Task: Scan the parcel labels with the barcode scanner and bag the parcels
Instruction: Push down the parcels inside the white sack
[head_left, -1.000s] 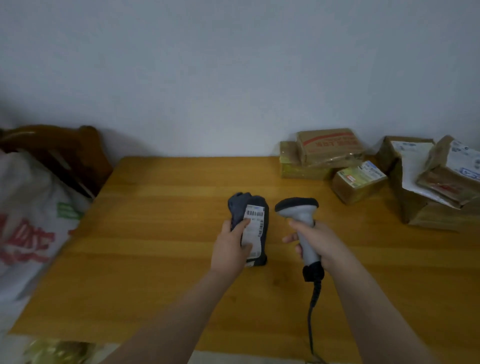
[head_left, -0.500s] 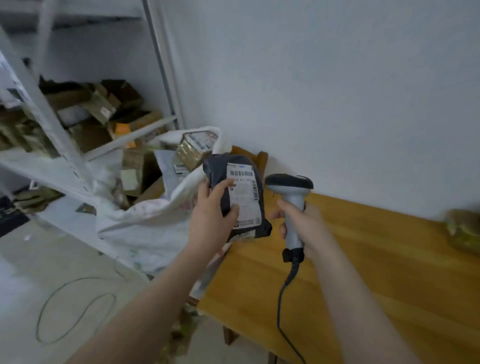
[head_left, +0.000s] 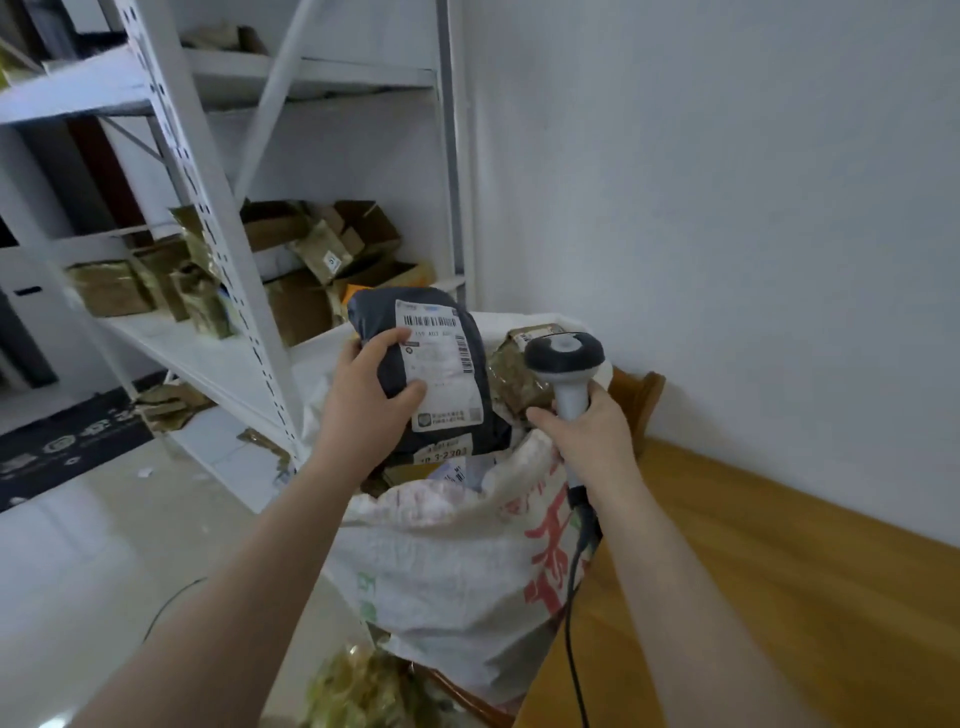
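Left hand (head_left: 363, 395) grips a dark parcel (head_left: 441, 374), thumb on its white label (head_left: 441, 364), fingers curled behind. Parcel held label-up over the open mouth of a white woven sack (head_left: 457, 561). Sack stands at the left end of the wooden table (head_left: 753, 597); brown parcels and papers show inside it. Right hand (head_left: 587, 431) wrapped round the scanner (head_left: 566, 364) handle, head up, just right of the parcel; cable hangs down. White metal shelves (head_left: 218, 218) with cardboard boxes behind, left.
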